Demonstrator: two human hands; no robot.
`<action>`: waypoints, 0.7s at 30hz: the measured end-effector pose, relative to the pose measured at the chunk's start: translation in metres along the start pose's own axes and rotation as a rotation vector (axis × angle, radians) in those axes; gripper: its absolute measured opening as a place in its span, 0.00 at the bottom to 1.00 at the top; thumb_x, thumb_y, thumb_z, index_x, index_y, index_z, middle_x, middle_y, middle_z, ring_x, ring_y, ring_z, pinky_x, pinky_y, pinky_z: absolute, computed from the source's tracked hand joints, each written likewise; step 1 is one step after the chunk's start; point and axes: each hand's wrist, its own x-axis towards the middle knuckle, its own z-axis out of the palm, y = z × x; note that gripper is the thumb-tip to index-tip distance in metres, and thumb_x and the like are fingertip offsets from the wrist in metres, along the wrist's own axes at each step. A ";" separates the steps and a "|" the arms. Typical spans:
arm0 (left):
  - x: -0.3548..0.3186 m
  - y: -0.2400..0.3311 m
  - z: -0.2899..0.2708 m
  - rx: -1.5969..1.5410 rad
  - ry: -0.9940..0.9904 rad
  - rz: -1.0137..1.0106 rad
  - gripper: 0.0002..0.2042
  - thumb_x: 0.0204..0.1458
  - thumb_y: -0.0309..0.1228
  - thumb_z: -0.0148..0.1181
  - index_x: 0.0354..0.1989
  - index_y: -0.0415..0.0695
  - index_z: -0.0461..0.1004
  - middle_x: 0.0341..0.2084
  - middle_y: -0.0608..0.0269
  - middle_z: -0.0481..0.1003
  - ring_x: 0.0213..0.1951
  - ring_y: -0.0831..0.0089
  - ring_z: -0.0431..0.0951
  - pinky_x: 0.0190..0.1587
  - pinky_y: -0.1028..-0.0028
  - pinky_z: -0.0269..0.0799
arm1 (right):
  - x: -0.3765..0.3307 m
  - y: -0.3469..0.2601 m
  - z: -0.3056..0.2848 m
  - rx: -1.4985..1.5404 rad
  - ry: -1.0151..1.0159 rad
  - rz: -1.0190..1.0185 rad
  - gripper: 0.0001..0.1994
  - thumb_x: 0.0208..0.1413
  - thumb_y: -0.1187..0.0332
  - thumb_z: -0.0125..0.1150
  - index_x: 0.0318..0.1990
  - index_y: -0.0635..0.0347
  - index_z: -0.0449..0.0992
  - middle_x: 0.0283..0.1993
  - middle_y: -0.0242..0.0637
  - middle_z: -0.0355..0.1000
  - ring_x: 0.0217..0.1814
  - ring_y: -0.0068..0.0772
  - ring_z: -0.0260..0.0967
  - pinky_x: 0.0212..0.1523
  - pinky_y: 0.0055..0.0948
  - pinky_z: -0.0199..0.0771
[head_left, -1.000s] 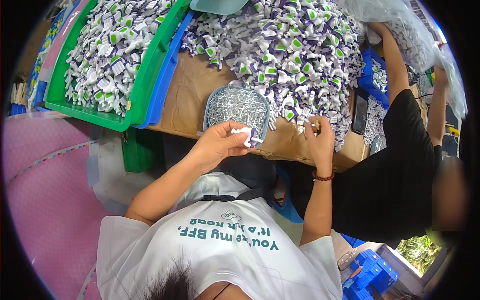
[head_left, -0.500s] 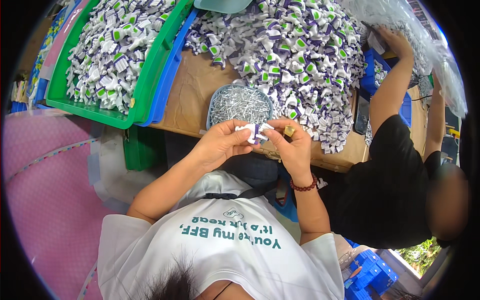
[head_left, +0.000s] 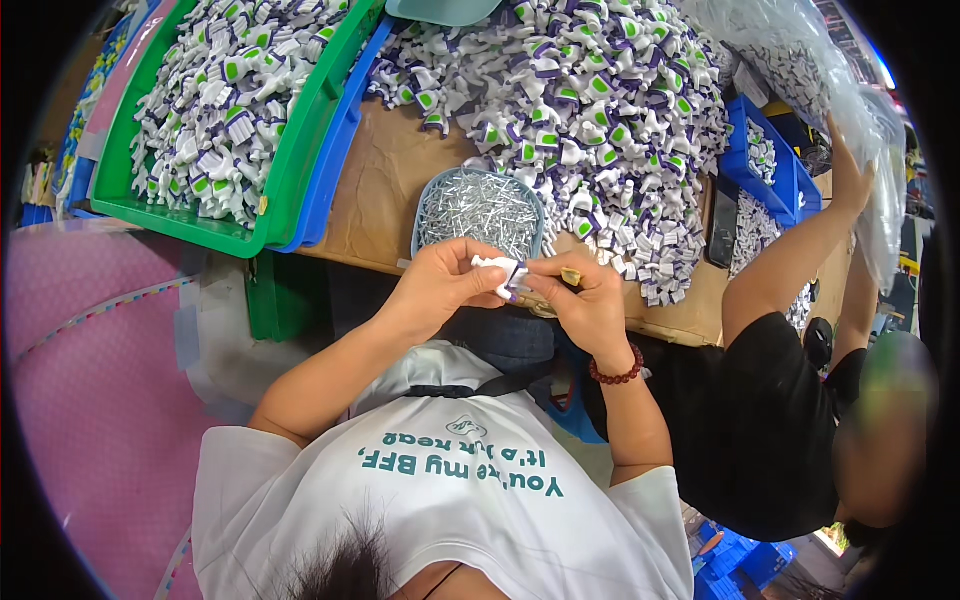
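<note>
My left hand (head_left: 432, 290) pinches a small white plastic toy figure part (head_left: 506, 271) with purple edging, just in front of the tray of pins. The thumb and index finger of my right hand (head_left: 590, 305) close on its other end. A yellow cover (head_left: 570, 276) sits on one of my right fingers, and a dark red bead bracelet (head_left: 617, 368) circles that wrist. Beyond my hands stands a grey-blue tray (head_left: 417, 240) holding many loose silver pins (head_left: 480, 212). A large heap of similar white, purple and green pieces (head_left: 600, 120) spreads behind and right of it.
At the left, a green bin (head_left: 270, 205) full of such pieces rests on a blue bin (head_left: 325, 200). On the right, a co-worker in black (head_left: 770, 430) reaches toward a clear plastic bag (head_left: 860, 110). Small blue bins (head_left: 742, 150) and a dark phone-like slab (head_left: 722, 225) lie between us.
The piece has turned between my fingers, and my right hand has shifted slightly. The co-worker's nearer arm has moved from the dark object toward the bag, and their body has leaned.
</note>
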 end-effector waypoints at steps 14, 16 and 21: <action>-0.004 -0.008 0.003 0.591 -0.021 0.296 0.08 0.52 0.26 0.54 0.39 0.37 0.68 0.29 0.64 0.73 0.31 0.81 0.74 0.32 0.81 0.69 | 0.007 -0.012 0.000 -0.254 -0.025 -0.076 0.05 0.48 0.74 0.59 0.33 0.65 0.76 0.24 0.40 0.73 0.21 0.26 0.69 0.23 0.23 0.65; -0.004 -0.002 0.006 0.698 -0.078 0.187 0.08 0.54 0.27 0.52 0.40 0.37 0.67 0.29 0.64 0.73 0.29 0.80 0.74 0.32 0.80 0.69 | 0.010 -0.023 0.003 -0.267 -0.040 -0.077 0.07 0.46 0.75 0.61 0.34 0.62 0.77 0.24 0.35 0.71 0.25 0.23 0.67 0.25 0.21 0.64; -0.001 0.000 -0.004 0.340 -0.095 -0.076 0.10 0.58 0.34 0.44 0.38 0.41 0.66 0.23 0.65 0.70 0.21 0.82 0.67 0.22 0.84 0.60 | 0.012 -0.022 -0.011 -0.305 0.014 -0.133 0.12 0.49 0.75 0.57 0.43 0.65 0.73 0.30 0.42 0.72 0.29 0.32 0.70 0.28 0.23 0.67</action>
